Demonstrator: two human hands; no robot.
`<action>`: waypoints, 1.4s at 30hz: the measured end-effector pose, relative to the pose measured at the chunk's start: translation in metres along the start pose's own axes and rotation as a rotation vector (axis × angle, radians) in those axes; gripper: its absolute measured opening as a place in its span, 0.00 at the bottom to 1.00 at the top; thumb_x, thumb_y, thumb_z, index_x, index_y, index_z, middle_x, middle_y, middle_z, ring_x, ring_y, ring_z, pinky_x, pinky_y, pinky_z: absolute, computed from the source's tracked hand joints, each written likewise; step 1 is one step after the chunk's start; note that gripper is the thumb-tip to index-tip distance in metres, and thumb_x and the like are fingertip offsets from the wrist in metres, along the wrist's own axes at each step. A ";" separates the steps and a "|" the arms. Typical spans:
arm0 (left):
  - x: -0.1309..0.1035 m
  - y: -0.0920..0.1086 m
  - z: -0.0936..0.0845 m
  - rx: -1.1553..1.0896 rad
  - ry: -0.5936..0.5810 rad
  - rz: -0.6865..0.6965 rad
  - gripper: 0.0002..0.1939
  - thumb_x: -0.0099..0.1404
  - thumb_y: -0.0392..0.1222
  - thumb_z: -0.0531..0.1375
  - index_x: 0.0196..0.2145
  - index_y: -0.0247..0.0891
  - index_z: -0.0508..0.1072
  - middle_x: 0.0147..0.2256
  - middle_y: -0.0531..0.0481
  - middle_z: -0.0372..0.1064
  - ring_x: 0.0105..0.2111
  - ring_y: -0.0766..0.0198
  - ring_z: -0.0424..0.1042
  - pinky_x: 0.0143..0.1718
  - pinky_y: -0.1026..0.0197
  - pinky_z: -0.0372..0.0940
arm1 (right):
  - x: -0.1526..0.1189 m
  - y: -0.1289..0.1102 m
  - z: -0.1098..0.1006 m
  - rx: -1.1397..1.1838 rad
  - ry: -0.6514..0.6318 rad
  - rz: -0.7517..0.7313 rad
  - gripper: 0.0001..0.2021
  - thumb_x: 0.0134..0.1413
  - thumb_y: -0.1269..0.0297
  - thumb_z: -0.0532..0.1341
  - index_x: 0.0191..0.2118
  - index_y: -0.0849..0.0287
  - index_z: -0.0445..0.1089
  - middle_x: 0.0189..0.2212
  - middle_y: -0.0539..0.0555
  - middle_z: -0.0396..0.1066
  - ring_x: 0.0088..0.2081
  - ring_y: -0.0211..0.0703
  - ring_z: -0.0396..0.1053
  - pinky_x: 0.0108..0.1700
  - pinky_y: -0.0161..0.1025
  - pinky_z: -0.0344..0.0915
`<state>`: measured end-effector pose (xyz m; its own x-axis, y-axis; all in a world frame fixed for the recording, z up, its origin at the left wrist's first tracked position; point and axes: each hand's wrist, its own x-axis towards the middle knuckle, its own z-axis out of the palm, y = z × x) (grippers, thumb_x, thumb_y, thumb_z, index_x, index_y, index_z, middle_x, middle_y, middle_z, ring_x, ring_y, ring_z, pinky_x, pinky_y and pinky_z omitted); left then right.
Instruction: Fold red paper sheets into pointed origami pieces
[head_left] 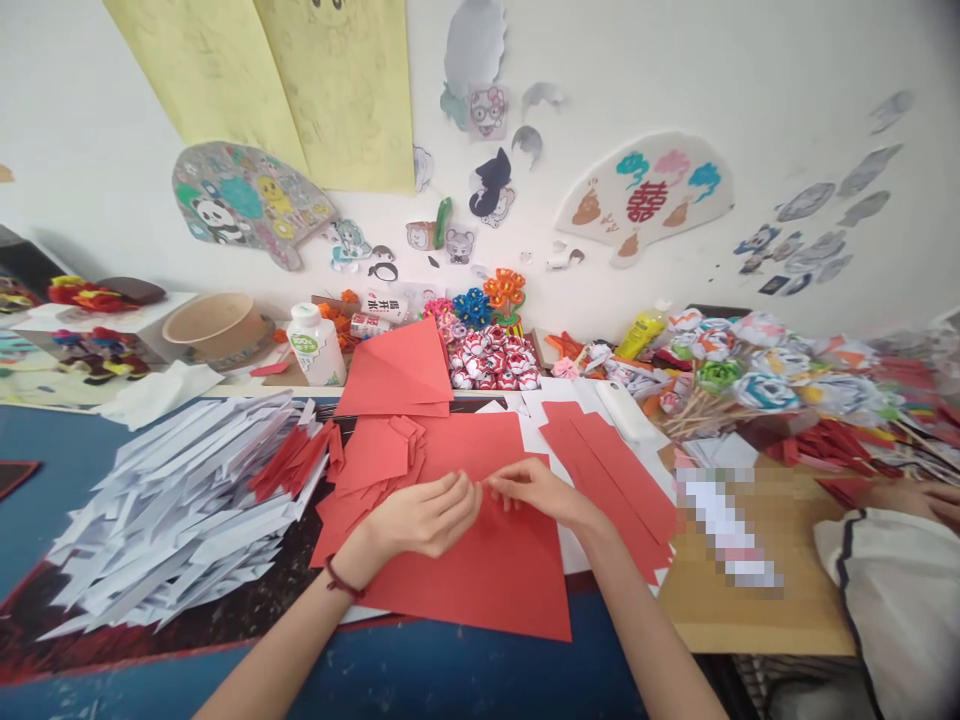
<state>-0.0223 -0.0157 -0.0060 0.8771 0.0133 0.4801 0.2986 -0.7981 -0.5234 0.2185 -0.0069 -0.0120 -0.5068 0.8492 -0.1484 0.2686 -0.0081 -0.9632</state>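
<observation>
Both hands meet over a large red paper sheet (480, 580) in the middle of the table. My left hand (435, 510) has its fingers curled together, with a dark band on the wrist. Close beside it, my right hand (534, 492) holds thumb and forefinger pinched near the left fingertips. Whatever lies between the fingers is too small to make out. Small red paper pieces (379, 448) lie in a stack just behind my left hand. Long red strips (611, 480) rest to the right of my right hand.
A big heap of folded white paper strips (187, 500) covers the left, with red folded strips (296, 460) on it. Behind stand a white bottle (315, 345) and paper flowers (495, 358). Another person's white sleeve (892, 600) is at the right edge.
</observation>
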 end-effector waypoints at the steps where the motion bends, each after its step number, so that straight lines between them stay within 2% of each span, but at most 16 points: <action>1: -0.001 -0.003 -0.003 -0.018 0.001 0.007 0.15 0.66 0.28 0.51 0.48 0.30 0.71 0.44 0.40 0.74 0.46 0.59 0.73 0.52 0.56 0.67 | 0.000 0.000 -0.001 0.083 -0.061 0.029 0.20 0.54 0.46 0.61 0.31 0.61 0.75 0.24 0.51 0.71 0.26 0.39 0.66 0.33 0.37 0.63; 3: -0.004 -0.007 -0.004 -0.061 -0.011 -0.021 0.17 0.67 0.29 0.50 0.51 0.31 0.69 0.46 0.41 0.74 0.48 0.60 0.72 0.53 0.57 0.66 | 0.000 0.001 0.000 0.208 -0.077 0.054 0.18 0.49 0.48 0.65 0.28 0.61 0.75 0.21 0.49 0.68 0.24 0.37 0.64 0.31 0.36 0.62; 6: -0.005 -0.009 0.000 -0.099 -0.030 -0.168 0.19 0.68 0.29 0.49 0.54 0.34 0.66 0.47 0.42 0.73 0.49 0.60 0.71 0.52 0.56 0.66 | 0.001 0.005 0.003 0.304 0.049 0.041 0.15 0.45 0.51 0.68 0.29 0.61 0.75 0.21 0.49 0.69 0.23 0.36 0.63 0.30 0.35 0.61; 9: 0.002 -0.006 0.009 -0.174 -0.065 -0.536 0.16 0.70 0.31 0.49 0.52 0.36 0.68 0.45 0.42 0.74 0.45 0.59 0.72 0.48 0.54 0.66 | 0.007 0.006 0.007 0.270 0.241 0.014 0.14 0.47 0.54 0.68 0.30 0.61 0.75 0.22 0.49 0.70 0.23 0.36 0.64 0.29 0.34 0.61; 11: 0.012 -0.002 0.015 -0.288 -0.062 -0.862 0.13 0.71 0.36 0.50 0.47 0.37 0.71 0.43 0.43 0.74 0.41 0.59 0.72 0.44 0.55 0.66 | 0.013 0.005 0.011 0.199 0.370 -0.023 0.12 0.48 0.55 0.67 0.30 0.60 0.75 0.24 0.50 0.71 0.24 0.37 0.65 0.29 0.35 0.62; 13: 0.023 0.000 0.021 -0.421 -0.029 -1.118 0.11 0.70 0.42 0.53 0.44 0.37 0.72 0.41 0.44 0.75 0.40 0.58 0.73 0.42 0.57 0.66 | 0.020 0.002 0.017 0.141 0.459 -0.080 0.12 0.48 0.55 0.67 0.29 0.60 0.74 0.25 0.51 0.72 0.26 0.38 0.67 0.30 0.35 0.63; 15: 0.033 0.000 0.026 -0.541 -0.012 -1.296 0.12 0.68 0.47 0.55 0.42 0.37 0.73 0.37 0.46 0.76 0.37 0.59 0.73 0.39 0.59 0.65 | 0.026 0.000 0.022 0.112 0.487 -0.144 0.11 0.49 0.56 0.66 0.31 0.59 0.74 0.26 0.51 0.72 0.27 0.39 0.68 0.31 0.36 0.65; 17: 0.039 -0.002 0.029 -0.649 -0.027 -1.386 0.15 0.68 0.51 0.54 0.36 0.37 0.74 0.31 0.49 0.75 0.31 0.61 0.73 0.35 0.62 0.63 | 0.030 -0.002 0.026 0.083 0.504 -0.196 0.10 0.51 0.56 0.65 0.32 0.58 0.74 0.28 0.51 0.73 0.29 0.40 0.68 0.32 0.36 0.65; 20: 0.041 -0.005 0.031 -0.783 -0.049 -1.409 0.20 0.69 0.53 0.51 0.30 0.37 0.72 0.26 0.51 0.72 0.26 0.64 0.69 0.30 0.65 0.59 | 0.032 -0.003 0.029 0.028 0.534 -0.230 0.09 0.52 0.57 0.65 0.32 0.57 0.74 0.29 0.51 0.74 0.30 0.41 0.69 0.33 0.36 0.65; 25: 0.036 -0.006 0.032 -1.014 -0.070 -1.357 0.22 0.69 0.55 0.48 0.30 0.36 0.71 0.24 0.53 0.68 0.25 0.66 0.65 0.27 0.66 0.55 | 0.030 -0.002 0.030 -0.021 0.531 -0.240 0.08 0.52 0.58 0.66 0.33 0.57 0.75 0.29 0.50 0.74 0.30 0.40 0.68 0.33 0.35 0.63; 29: 0.036 -0.008 0.031 -1.128 -0.056 -1.366 0.21 0.68 0.54 0.50 0.31 0.35 0.71 0.25 0.53 0.66 0.25 0.66 0.63 0.26 0.67 0.54 | 0.031 0.001 0.028 -0.019 0.519 -0.220 0.10 0.49 0.56 0.68 0.33 0.57 0.75 0.28 0.50 0.73 0.29 0.40 0.68 0.33 0.36 0.64; 32: 0.038 -0.009 0.029 -1.121 -0.080 -1.346 0.21 0.69 0.53 0.48 0.30 0.35 0.70 0.24 0.54 0.64 0.24 0.68 0.60 0.25 0.67 0.52 | 0.031 0.003 0.025 0.041 0.495 -0.186 0.11 0.48 0.55 0.68 0.33 0.57 0.75 0.28 0.51 0.73 0.28 0.40 0.68 0.31 0.36 0.65; 36: 0.037 -0.006 0.029 -0.989 -0.124 -1.365 0.23 0.71 0.50 0.44 0.24 0.36 0.65 0.20 0.56 0.59 0.21 0.69 0.56 0.25 0.65 0.50 | 0.027 0.005 0.022 0.183 0.458 -0.060 0.13 0.51 0.53 0.65 0.33 0.58 0.72 0.23 0.51 0.71 0.22 0.41 0.69 0.25 0.37 0.66; 39: 0.034 0.000 0.030 -0.890 -0.139 -1.400 0.19 0.70 0.46 0.47 0.25 0.37 0.66 0.21 0.55 0.63 0.21 0.68 0.59 0.25 0.66 0.51 | 0.021 0.010 0.024 0.225 0.436 0.009 0.13 0.49 0.53 0.65 0.31 0.59 0.71 0.21 0.51 0.71 0.22 0.42 0.70 0.24 0.37 0.67; 42: 0.031 0.008 0.031 -0.890 -0.146 -1.432 0.11 0.66 0.42 0.52 0.30 0.37 0.70 0.23 0.53 0.70 0.23 0.67 0.65 0.26 0.66 0.54 | 0.013 0.016 0.029 0.179 0.392 0.097 0.11 0.48 0.56 0.64 0.28 0.59 0.69 0.21 0.51 0.71 0.20 0.41 0.70 0.21 0.36 0.66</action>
<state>0.0190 -0.0029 -0.0173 0.1503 0.9844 0.0918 0.5819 -0.1632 0.7967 0.1922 -0.0113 -0.0360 -0.1280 0.9758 -0.1772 0.1362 -0.1596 -0.9777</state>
